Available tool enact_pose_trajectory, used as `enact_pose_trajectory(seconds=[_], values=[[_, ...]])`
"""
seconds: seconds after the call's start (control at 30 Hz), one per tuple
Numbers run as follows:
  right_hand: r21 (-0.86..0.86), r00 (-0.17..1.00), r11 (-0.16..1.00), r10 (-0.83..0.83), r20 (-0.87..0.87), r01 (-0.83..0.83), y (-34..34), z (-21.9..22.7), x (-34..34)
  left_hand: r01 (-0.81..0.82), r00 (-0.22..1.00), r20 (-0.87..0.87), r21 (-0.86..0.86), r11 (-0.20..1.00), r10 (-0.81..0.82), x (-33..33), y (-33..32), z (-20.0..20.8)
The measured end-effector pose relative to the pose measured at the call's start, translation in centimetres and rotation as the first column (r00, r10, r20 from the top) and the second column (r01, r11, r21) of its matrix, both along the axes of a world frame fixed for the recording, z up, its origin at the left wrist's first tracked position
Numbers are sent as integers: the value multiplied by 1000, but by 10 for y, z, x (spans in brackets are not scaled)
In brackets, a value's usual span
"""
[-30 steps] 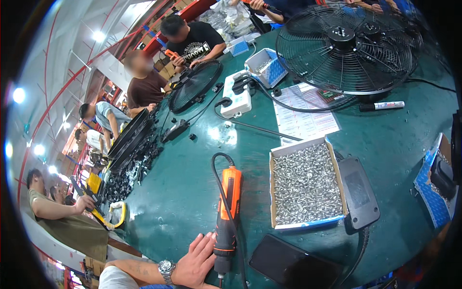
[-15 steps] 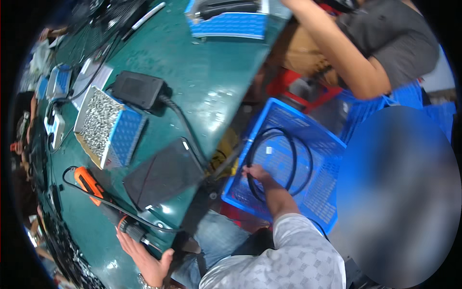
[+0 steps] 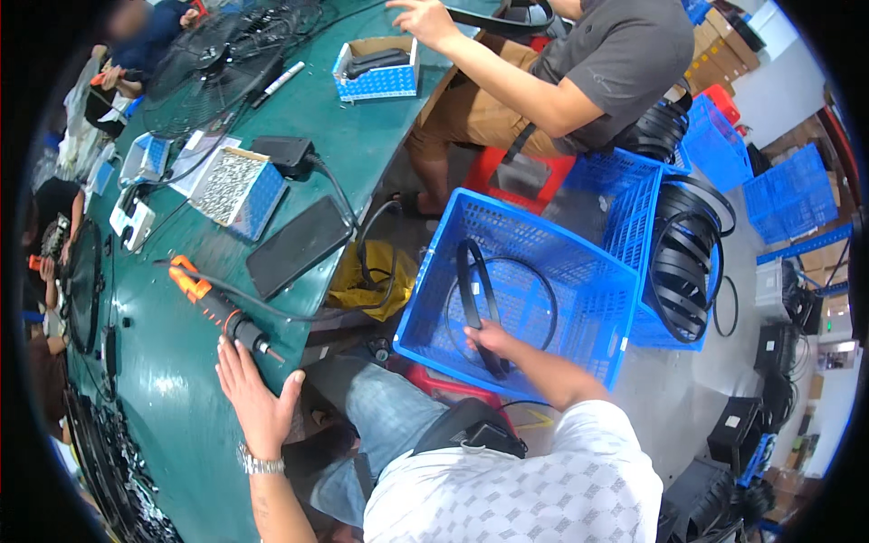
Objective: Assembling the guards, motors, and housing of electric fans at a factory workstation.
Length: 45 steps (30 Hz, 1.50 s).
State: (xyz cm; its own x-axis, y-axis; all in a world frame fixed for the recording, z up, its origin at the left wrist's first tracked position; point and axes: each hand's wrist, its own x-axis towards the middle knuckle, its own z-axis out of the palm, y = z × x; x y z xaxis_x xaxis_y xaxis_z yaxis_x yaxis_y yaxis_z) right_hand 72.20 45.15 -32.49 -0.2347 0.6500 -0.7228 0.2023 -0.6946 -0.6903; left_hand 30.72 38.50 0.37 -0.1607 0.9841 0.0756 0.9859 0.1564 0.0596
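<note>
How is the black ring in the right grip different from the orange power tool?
The black ring is a loop; the orange power tool is long and thick. The ring is black all over; the tool is orange and black. The ring is in the right grip; the tool lies on the green table. Both show black.

Black phone (image 3: 300,246) near screw-filled box (image 3: 262,203), white marker (image 3: 279,83) beside black fan (image 3: 212,58).

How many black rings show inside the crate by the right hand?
2: one gripped ring in the right hand, another ring lying in the crate; more may be hidden.
</note>
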Motion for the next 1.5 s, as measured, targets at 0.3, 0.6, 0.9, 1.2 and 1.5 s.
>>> enact_pose_trajectory(seconds=[0.3,0.6,0.9,1.2,1.5], values=[[257,970,937,212,115,-235,-56,188,34,10,999,34,143,990,-15,-2,-9,-1],[550,1000,835,-1,-10,7,-57,425,27,74,959,255,194,978,-123,-9,-49,16],[849,990,526,137,-38,-40,-94,568,34,-48,748,648,267,963,-142,-26,-155,39],[967,920,218,389,35,-130,-104,620,-58,-355,511,841,397,846,-180,-54,-238,42],[577,233,-762,528,816,-294,-39,612,-251,-761,234,910,390,519,-341,-71,-307,26]])
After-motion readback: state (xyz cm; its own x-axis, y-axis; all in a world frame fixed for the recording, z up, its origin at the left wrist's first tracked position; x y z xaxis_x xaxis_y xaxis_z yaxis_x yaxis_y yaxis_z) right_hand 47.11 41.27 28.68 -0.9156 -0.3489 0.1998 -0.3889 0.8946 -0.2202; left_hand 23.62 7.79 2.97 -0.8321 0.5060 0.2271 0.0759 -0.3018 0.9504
